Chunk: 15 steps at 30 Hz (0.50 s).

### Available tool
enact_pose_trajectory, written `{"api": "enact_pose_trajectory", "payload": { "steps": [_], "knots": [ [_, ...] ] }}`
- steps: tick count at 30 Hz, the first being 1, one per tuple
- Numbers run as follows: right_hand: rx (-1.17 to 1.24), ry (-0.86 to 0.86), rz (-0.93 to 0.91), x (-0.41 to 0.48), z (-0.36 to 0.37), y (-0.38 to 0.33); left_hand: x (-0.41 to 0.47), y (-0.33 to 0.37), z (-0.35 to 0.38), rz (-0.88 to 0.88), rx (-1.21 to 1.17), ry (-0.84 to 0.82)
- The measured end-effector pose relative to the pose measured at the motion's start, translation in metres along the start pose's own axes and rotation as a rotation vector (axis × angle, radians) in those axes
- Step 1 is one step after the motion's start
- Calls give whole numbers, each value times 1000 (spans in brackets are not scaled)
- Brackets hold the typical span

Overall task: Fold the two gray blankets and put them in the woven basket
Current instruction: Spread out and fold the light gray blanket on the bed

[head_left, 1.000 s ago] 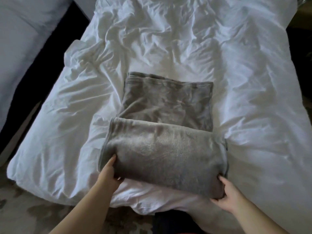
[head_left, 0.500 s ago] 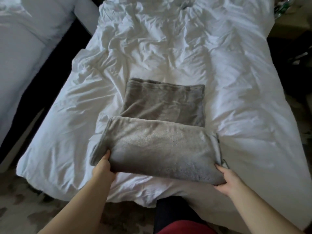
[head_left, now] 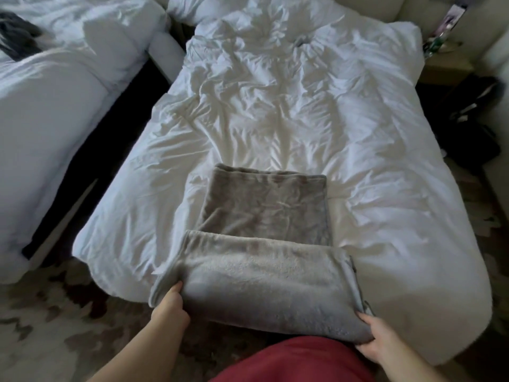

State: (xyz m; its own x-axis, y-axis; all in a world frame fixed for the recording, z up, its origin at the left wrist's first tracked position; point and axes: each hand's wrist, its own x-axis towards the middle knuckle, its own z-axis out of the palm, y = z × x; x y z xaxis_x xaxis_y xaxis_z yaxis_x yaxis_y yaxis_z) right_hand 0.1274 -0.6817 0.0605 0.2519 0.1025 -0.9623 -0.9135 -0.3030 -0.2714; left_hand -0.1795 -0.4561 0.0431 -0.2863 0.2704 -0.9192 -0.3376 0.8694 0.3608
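Where the foot of the bed [head_left: 385, 188] meets the person, a gray blanket [head_left: 261, 285] is held by both hands. The left hand [head_left: 170, 308] is clenched on the blanket's near left corner: the thumb is laid on the upper face, and the fingers are hidden under the cloth. The right hand [head_left: 370, 336] is clenched on the near right corner: the thumb is set against the side edge, and the fingers are curled under the bottom edge.

The held part is a thick fold, and stacked layers are exposed along its right side. Its near edge is carried past the foot of the bed and is positioned above a red garment [head_left: 297, 359] worn by the person. A flat gray layer [head_left: 264, 205] is spread on the white duvet just behind the fold and is touched by the fold's far edge. It cannot be told whether fold and flat layer are one blanket or two.

The duvet is heavily creased. A second bed [head_left: 55, 106] is located to the left, beyond a dark gap, and a dark item [head_left: 16, 37] is placed on it. A patterned carpet [head_left: 41, 326] is seen below. A nightstand [head_left: 446, 64] and a dark bag [head_left: 473, 119] are located at the right.
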Motion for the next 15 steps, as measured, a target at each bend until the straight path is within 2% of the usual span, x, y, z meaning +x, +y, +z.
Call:
{"api": "enact_pose_trajectory", "payload": {
  "steps": [4, 6, 8, 10, 11, 13, 15],
  "knots": [
    [55, 8, -42, -7, 21, -28, -15, 18, 23, 121, 50, -231],
    [124, -12, -69, -14, 45, -60, -29, 39, 47, 162, 47, -280],
    [209, -35, -123, -19, 73, -103, -48, 68, 74, 156, -46, -287],
    [309, -93, -219, -24, 101, -147, -64, 99, 101, 172, -223, -405],
    [369, -119, -258, -25, 113, -167, -69, 112, 112, 218, -236, -468],
    [396, -109, -322, -24, 134, -197, -77, 128, 130, 319, -89, -471],
    [220, -51, -350, -15, 152, -211, -76, 128, 140, 373, 154, -427]
  ]
}}
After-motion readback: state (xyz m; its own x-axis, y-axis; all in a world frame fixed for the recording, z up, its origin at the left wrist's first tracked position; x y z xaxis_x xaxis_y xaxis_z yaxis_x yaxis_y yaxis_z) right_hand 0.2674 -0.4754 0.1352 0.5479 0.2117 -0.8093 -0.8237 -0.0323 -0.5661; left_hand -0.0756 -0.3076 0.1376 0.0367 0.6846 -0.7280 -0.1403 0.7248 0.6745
